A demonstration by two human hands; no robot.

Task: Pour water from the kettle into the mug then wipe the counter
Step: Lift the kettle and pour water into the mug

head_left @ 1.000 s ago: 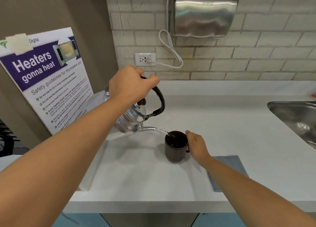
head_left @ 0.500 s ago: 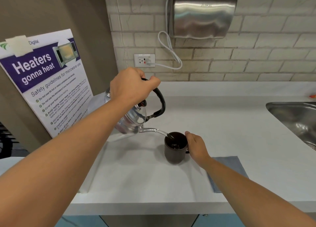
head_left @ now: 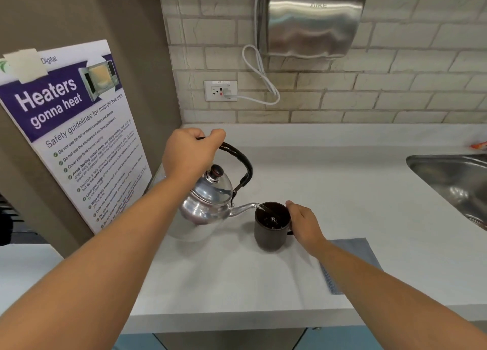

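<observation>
A shiny steel kettle (head_left: 208, 199) with a black handle hangs tilted above the white counter (head_left: 355, 191). My left hand (head_left: 191, 153) grips the top of that handle. Its thin spout reaches over the rim of a dark brown mug (head_left: 271, 231), and a stream of water runs into the mug. The mug stands upright on the counter. My right hand (head_left: 303, 223) holds the mug at its right side, over the handle. A grey-blue cloth (head_left: 353, 252) lies flat on the counter behind my right forearm, partly hidden by it.
A steel sink (head_left: 453, 181) is sunk into the counter at the right. On the brick wall hang a metal hand dryer (head_left: 311, 20) and a socket (head_left: 220, 91) with its white cord. A microwave safety poster (head_left: 71, 128) covers the left wall.
The kettle stays tilted over the mug and water keeps flowing. Both hands hold their places; only the camera has shifted slightly.
</observation>
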